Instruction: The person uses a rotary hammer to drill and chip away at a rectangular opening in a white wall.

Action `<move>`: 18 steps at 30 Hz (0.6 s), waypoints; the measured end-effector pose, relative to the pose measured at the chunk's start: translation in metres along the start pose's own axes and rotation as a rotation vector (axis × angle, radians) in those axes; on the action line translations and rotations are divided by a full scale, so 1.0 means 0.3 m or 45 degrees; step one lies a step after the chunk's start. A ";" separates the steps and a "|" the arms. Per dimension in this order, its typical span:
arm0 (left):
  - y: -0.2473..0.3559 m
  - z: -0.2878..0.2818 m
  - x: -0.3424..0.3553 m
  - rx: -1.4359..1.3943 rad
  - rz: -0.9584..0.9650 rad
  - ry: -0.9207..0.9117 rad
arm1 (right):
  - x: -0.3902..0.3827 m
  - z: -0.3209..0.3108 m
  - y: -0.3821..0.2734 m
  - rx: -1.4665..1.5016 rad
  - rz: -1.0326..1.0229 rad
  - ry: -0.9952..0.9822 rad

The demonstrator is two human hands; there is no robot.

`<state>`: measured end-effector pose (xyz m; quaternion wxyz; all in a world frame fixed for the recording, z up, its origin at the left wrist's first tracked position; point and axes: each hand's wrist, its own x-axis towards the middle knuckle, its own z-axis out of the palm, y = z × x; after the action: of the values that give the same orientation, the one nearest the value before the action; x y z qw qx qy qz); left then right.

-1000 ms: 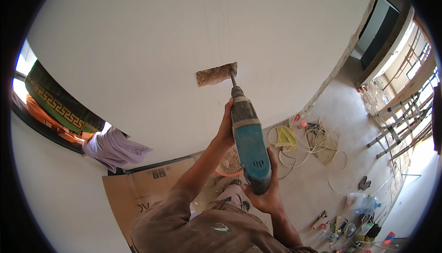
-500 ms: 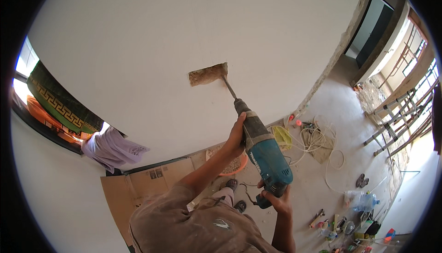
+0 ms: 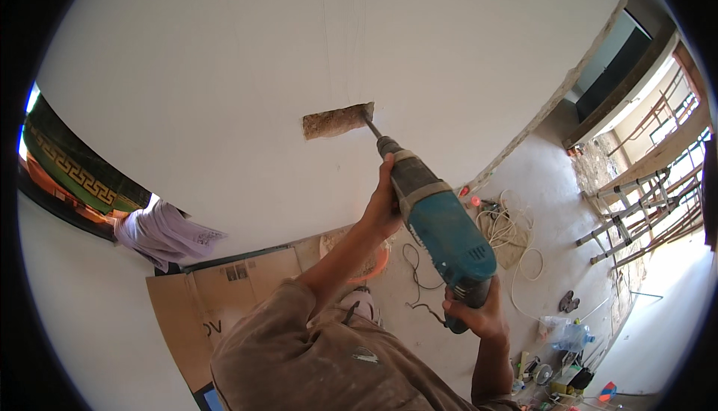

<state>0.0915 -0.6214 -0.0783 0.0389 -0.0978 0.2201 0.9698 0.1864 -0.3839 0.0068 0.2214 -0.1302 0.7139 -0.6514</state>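
Gripping a teal and black power drill (image 3: 452,235) with both hands, tool angled up to a white wall (image 3: 224,74). Left hand (image 3: 387,201) closed around the dark front barrel, just behind the chuck; far-side fingers hidden. Right hand (image 3: 482,314) wrapped round the rear handle; trigger finger not clear.

Drill sits between body and wall, its bit (image 3: 373,127) reaching into the right end of a shallow-looking recess (image 3: 333,122). Cannot tell whether the tip bites.

Done so far: an oblong opening through the white face, brown rough material bare inside, upper edge fairly straight, lower edge ragged. Rubble-like bits lie in an orange-rimmed basin (image 3: 384,263) below.

Left, by my judgement: right end and lower edge look least tidy; inner face uneven. Depth unreadable from here, so call it well begun, not finished. Faint vertical lines (image 3: 325,29) above the recess; surface there unbroken.
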 end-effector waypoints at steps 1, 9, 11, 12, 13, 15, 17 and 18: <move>-0.009 -0.010 0.019 0.051 -0.003 0.037 | 0.004 -0.005 0.009 0.068 0.026 0.010; -0.083 -0.100 0.106 0.431 -0.009 0.189 | 0.027 -0.035 0.286 0.532 0.019 0.076; -0.096 -0.155 0.091 0.505 -0.048 0.160 | -0.002 0.009 0.344 0.598 0.011 0.064; -0.100 -0.174 0.076 0.542 -0.067 0.147 | -0.021 0.026 0.376 0.632 0.008 0.056; -0.111 -0.195 0.060 0.562 -0.031 0.190 | -0.043 0.026 0.435 0.667 0.038 0.022; -0.146 -0.209 0.024 0.603 0.035 0.260 | -0.100 0.061 0.524 0.715 0.012 -0.006; -0.157 -0.185 -0.061 0.677 0.017 0.323 | -0.146 0.101 0.533 0.690 -0.061 0.003; -0.159 -0.185 -0.109 0.708 -0.006 0.365 | -0.169 0.115 0.551 0.683 -0.043 0.009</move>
<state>0.1388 -0.6038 -0.1405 0.0350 -0.2197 0.4799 0.8487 0.2642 -0.3706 -0.1511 0.2345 -0.0763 0.5143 -0.8214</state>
